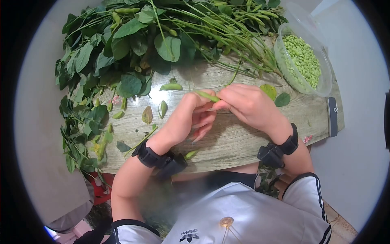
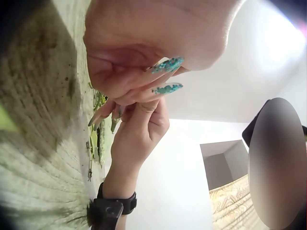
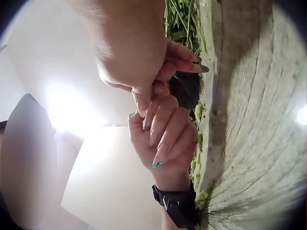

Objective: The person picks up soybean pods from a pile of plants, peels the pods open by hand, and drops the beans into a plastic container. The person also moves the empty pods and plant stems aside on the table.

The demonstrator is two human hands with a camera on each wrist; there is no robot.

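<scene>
A green soybean pod [image 1: 208, 96] is between both hands, above the middle of the table. My left hand [image 1: 183, 116] grips one end of it, its other fingers curled beneath. The right hand [image 1: 250, 103] pinches the opposite end between thumb and forefinger. In the left wrist view, long nails with turquoise glitter show on the left hand [image 2: 139, 52], and the pod is hidden. The right wrist view has the right hand [image 3: 132, 52] and left hand [image 3: 168, 132] meeting at the fingertips. Loose pods [image 1: 171, 87] lie just beyond the left hand.
Leafy soybean stalks [image 1: 166, 46] heap across the far side and left of the wooden table [image 1: 227, 150]. At the far right a clear plastic tub [image 1: 289, 75] holds shelled green beans [image 1: 304, 61]. A dark flat object [image 1: 332, 118] lies by the right edge.
</scene>
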